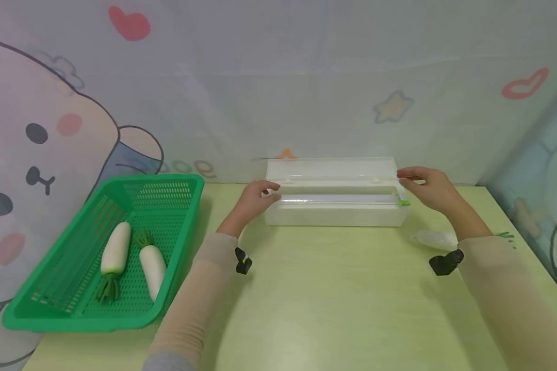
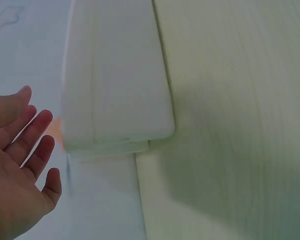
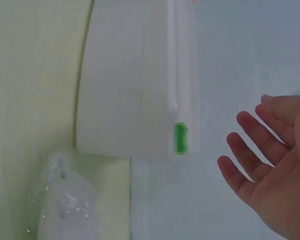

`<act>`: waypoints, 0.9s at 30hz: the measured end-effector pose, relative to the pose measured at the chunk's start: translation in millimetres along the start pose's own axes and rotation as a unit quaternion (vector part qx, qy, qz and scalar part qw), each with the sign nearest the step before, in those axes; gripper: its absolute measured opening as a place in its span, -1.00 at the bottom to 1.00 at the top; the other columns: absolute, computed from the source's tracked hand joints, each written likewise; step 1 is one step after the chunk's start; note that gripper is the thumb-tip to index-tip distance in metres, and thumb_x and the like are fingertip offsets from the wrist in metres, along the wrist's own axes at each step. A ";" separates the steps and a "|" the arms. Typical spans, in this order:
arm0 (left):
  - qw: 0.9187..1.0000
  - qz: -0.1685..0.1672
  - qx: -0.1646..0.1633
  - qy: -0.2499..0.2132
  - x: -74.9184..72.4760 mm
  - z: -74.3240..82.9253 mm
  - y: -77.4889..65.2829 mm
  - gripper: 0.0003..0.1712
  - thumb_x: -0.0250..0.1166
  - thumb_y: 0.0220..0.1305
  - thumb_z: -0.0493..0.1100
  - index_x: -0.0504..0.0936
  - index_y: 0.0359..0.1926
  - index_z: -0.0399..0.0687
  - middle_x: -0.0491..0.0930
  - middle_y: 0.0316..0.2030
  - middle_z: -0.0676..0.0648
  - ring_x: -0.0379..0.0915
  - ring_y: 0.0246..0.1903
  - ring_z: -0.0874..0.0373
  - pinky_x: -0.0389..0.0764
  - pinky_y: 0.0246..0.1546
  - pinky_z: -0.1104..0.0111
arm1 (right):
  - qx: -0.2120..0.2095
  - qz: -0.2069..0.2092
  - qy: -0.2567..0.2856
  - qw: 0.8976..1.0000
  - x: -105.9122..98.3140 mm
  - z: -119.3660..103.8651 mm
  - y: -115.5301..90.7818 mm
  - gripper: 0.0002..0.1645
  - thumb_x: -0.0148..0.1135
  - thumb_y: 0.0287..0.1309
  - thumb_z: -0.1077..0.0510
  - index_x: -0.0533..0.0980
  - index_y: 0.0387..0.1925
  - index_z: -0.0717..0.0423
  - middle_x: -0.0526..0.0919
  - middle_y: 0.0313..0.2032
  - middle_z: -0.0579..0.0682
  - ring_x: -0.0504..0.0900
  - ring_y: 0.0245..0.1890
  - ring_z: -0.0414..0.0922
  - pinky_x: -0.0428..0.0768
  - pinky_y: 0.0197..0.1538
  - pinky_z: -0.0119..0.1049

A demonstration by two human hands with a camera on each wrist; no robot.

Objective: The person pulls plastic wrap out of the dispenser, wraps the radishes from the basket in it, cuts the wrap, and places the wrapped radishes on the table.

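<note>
A white cling film dispenser (image 1: 334, 215) stands at the back of the table with its lid (image 1: 329, 167) raised. Inside, a roll of cling film (image 1: 339, 199) lies lengthwise, and a small green slider (image 1: 404, 203) sits at the right end. My left hand (image 1: 255, 200) is beside the dispenser's left end; the left wrist view shows its fingers (image 2: 39, 150) spread and holding nothing. Near the lid's right corner is my right hand (image 1: 429, 189), its fingers (image 3: 252, 160) loosely bent around nothing in the right wrist view. Whether either hand touches the dispenser, I cannot tell.
A green plastic basket (image 1: 192, 206) on the left holds two white radishes, one radish (image 1: 117, 247) left of the other radish (image 1: 153, 270). Under my right forearm lies a film-wrapped white radish (image 1: 436, 239). A printed cloth (image 1: 269, 93) hangs behind the table (image 1: 329, 299).
</note>
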State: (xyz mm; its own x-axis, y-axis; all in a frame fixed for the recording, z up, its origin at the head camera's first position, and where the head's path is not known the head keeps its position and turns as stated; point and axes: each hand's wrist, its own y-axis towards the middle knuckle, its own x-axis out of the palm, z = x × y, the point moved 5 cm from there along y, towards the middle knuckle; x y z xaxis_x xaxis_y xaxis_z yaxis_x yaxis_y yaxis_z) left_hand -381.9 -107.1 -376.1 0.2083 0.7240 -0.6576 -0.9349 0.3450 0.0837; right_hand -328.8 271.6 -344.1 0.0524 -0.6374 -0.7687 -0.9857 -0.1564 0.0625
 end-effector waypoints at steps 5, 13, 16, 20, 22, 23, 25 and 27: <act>0.998 -0.036 0.012 0.046 6.9 -7.4 2.4 -0.64 0.23 0.33 -0.15 0.62 0.08 -0.23 0.56 0.07 -0.18 0.46 0.04 -0.08 0.50 0.05 0.09 | 0.002 -0.082 -0.033 0.996 27.9 7.3 10.2 -0.43 0.03 0.41 -0.03 0.40 0.21 0.33 0.37 0.21 0.42 0.34 0.18 0.34 0.37 0.14 0.23; 0.996 -0.066 0.018 0.051 11.2 -5.2 6.7 -0.75 0.25 0.31 -0.22 0.69 -0.07 -0.27 0.65 -0.09 -0.20 0.54 -0.07 -0.05 0.55 -0.03 0.17 | -0.013 -0.114 -0.046 0.992 37.8 16.8 16.9 -0.54 0.15 0.33 0.03 0.57 -0.01 0.38 0.56 0.02 0.37 0.49 0.04 0.31 0.47 0.03 0.17; 0.997 -0.062 0.013 0.053 11.6 -4.3 8.4 -0.75 0.24 0.32 -0.21 0.69 -0.07 -0.26 0.66 -0.08 -0.18 0.55 -0.07 -0.02 0.55 -0.04 0.20 | -0.003 -0.114 -0.037 0.993 36.5 22.6 19.1 -0.51 0.15 0.34 0.01 0.57 -0.01 0.39 0.57 0.00 0.37 0.50 0.03 0.30 0.49 0.03 0.16; 0.997 -0.049 0.008 0.059 11.7 -3.4 10.5 -0.75 0.19 0.36 -0.18 0.70 -0.13 -0.25 0.66 -0.15 -0.17 0.52 -0.17 0.04 0.52 -0.08 0.24 | 0.010 -0.102 -0.029 0.994 37.0 26.2 23.6 -0.52 0.11 0.36 0.02 0.56 -0.01 0.39 0.59 -0.04 0.33 0.54 -0.05 0.21 0.52 -0.05 0.05; 0.998 -0.040 0.000 0.055 11.6 -4.2 11.4 -0.74 0.15 0.37 -0.17 0.69 -0.13 -0.25 0.64 -0.16 -0.17 0.49 -0.20 0.05 0.51 -0.11 0.25 | 0.004 -0.089 -0.034 0.995 38.0 25.4 26.3 -0.55 0.09 0.37 0.04 0.57 -0.05 0.39 0.62 -0.13 0.28 0.54 -0.16 0.10 0.51 -0.14 -0.07; 0.998 -0.036 -0.009 0.048 11.4 -5.3 11.7 -0.73 0.13 0.39 -0.17 0.67 -0.12 -0.25 0.63 -0.16 -0.17 0.47 -0.21 0.05 0.50 -0.12 0.25 | 0.001 -0.082 -0.038 0.996 38.7 24.8 27.9 -0.57 0.08 0.38 0.05 0.57 -0.07 0.39 0.62 -0.19 0.25 0.52 -0.23 0.06 0.48 -0.19 -0.12; 0.999 -0.026 -0.028 0.030 10.8 -8.5 12.2 -0.71 0.09 0.42 -0.15 0.64 -0.09 -0.24 0.60 -0.15 -0.17 0.44 -0.21 0.05 0.49 -0.15 0.25 | -0.004 -0.068 -0.043 0.997 40.1 23.6 30.2 -0.60 0.04 0.40 0.07 0.57 -0.12 0.38 0.60 -0.30 0.17 0.45 -0.33 -0.02 0.41 -0.25 -0.18; 0.999 -0.015 -0.052 0.003 9.9 -11.8 12.2 -0.70 0.07 0.44 -0.12 0.61 -0.02 -0.21 0.58 -0.10 -0.15 0.44 -0.18 0.07 0.49 -0.17 0.26 | -0.005 -0.052 -0.049 0.997 41.1 22.6 32.0 -0.60 0.00 0.42 0.07 0.55 -0.14 0.37 0.56 -0.35 0.13 0.41 -0.37 -0.05 0.38 -0.27 -0.19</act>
State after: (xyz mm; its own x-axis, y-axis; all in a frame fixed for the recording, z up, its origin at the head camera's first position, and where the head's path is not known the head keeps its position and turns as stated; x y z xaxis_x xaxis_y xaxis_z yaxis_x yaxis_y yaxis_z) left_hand -394.6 -102.7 -390.4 0.2356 0.7097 -0.6639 -0.9531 0.3024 -0.0150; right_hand -361.8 257.5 -388.1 0.1371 -0.5410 -0.8298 -0.9741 -0.2256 -0.0139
